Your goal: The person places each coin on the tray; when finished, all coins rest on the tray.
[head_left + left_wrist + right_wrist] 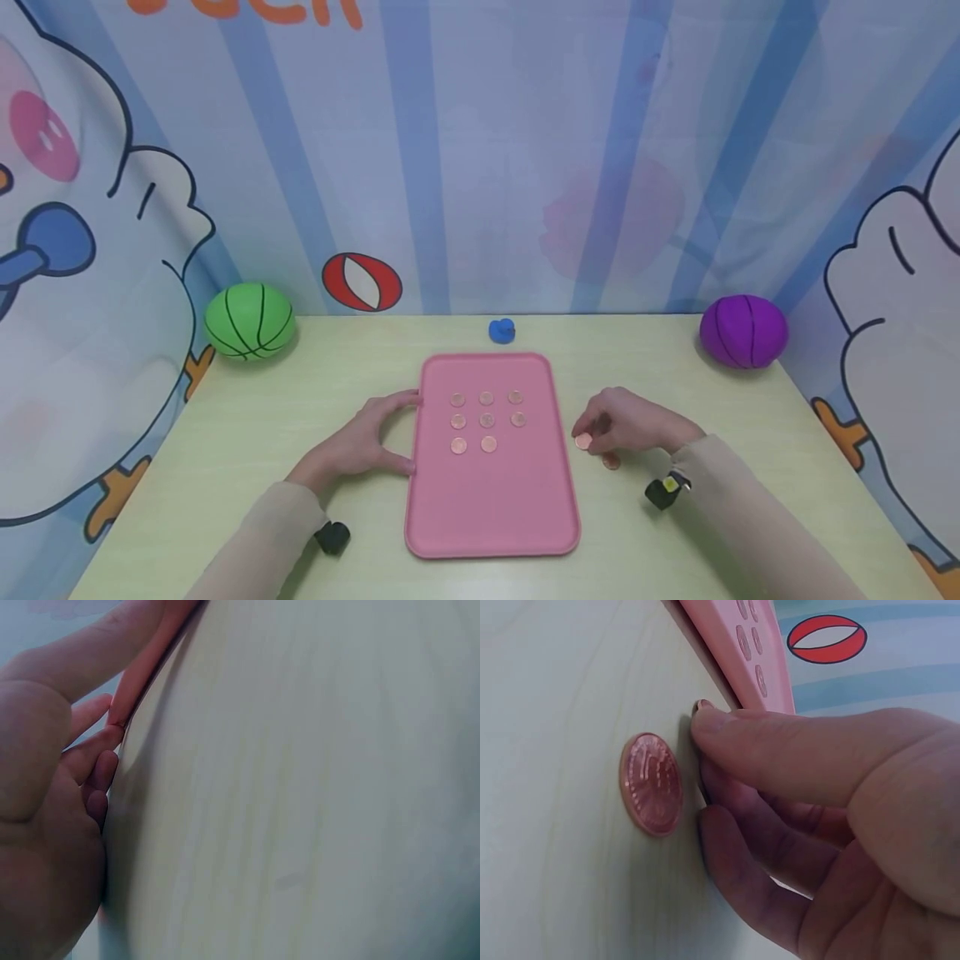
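Note:
A pink tray (491, 508) lies on the table with several copper coins (487, 421) in rows on its far half. My left hand (360, 437) touches the tray's left edge, thumb and fingers spread apart along it. In the left wrist view the fingers (97, 750) meet the pink rim (139, 682). Just right of the tray, my right hand (626, 423) pinches a coin (583, 442) between thumb and fingers; mostly the coin's edge shows in the right wrist view. Another coin (652, 784) lies flat on the table beside that hand.
A small blue duck (502, 331) sits behind the tray. At the back left of the table is a green ball (250, 322), and at the back right a purple ball (743, 332). A printed cloth backdrop (495, 167) rises behind the table.

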The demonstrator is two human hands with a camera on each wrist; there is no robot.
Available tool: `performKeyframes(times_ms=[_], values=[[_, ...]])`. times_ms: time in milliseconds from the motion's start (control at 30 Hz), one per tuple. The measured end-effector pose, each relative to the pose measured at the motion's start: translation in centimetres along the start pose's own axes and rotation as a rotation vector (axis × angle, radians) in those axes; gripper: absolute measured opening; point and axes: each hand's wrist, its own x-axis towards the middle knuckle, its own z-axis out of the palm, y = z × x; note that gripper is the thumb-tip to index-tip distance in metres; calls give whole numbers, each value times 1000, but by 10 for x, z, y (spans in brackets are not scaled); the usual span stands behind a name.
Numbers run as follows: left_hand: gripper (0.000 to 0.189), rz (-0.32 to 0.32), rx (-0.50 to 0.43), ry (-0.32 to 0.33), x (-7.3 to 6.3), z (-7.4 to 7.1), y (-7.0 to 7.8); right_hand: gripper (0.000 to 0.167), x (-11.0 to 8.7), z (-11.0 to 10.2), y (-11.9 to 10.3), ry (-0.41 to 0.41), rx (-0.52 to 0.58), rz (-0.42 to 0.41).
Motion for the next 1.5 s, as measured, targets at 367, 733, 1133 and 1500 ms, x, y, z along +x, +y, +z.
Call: performKeyframes(times_ms=[367,733,1133,1500], values=[[104,1,0,5,0,1,1,23,-3,3,0,17,24,-3],[105,-10,-5,1,-1,1,1,25,-1,2,-4,63,17,15],[104,-17,-5,8,1,2,0,24,16,8,-20,150,-140,-40],[105,-16,4,4,1,1,0,25,37,20,-28,148,-130,-97]])
